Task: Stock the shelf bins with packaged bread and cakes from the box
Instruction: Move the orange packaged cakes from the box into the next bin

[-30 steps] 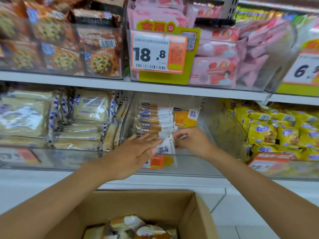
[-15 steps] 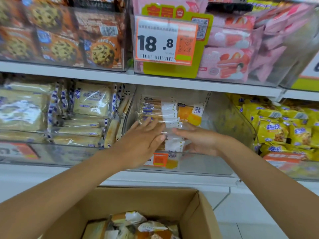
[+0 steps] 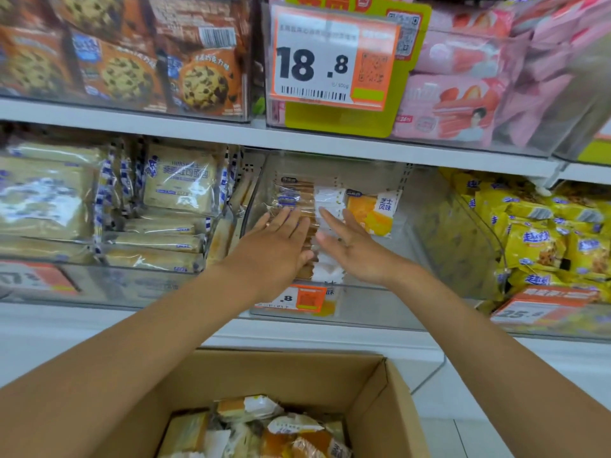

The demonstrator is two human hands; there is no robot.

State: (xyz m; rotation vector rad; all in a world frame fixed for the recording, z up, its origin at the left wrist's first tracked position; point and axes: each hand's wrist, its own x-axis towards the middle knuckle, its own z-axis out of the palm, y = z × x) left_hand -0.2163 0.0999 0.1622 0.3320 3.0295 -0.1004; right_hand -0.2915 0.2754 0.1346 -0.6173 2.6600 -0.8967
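The stack of packaged cakes (image 3: 299, 206) is standing on edge in the clear middle bin (image 3: 426, 226) on the lower shelf, directly beneath and ahead of both sets of fingers. The left hand (image 3: 276, 246) is lying flat against the front of the stack, fingers (image 3: 287, 219) extended and close together, gripping nothing. The right hand (image 3: 355, 249) is reaching in just beside it, palm turned inward, fingers (image 3: 330, 219) spread apart and touching the white ends of the packs, clamped on nothing. One orange-and-white pack (image 3: 372, 211) is standing just right of the right fingers. An orange price tag (image 3: 297, 297) is showing on the bin front below both wrists. Left of the left fingers, a bin of pale toast packs (image 3: 180, 183) is sitting full; right of the right fingers, yellow packs (image 3: 535, 239) are filling another bin. Above the fingers, cookie packs (image 3: 125, 74), a large 18.8 price card (image 3: 330, 61) and pink packs (image 3: 456, 100) are occupying the upper shelf. Below both forearms, the cardboard box (image 3: 297, 371) is standing open with more wrapped cakes (image 3: 264, 428) inside.
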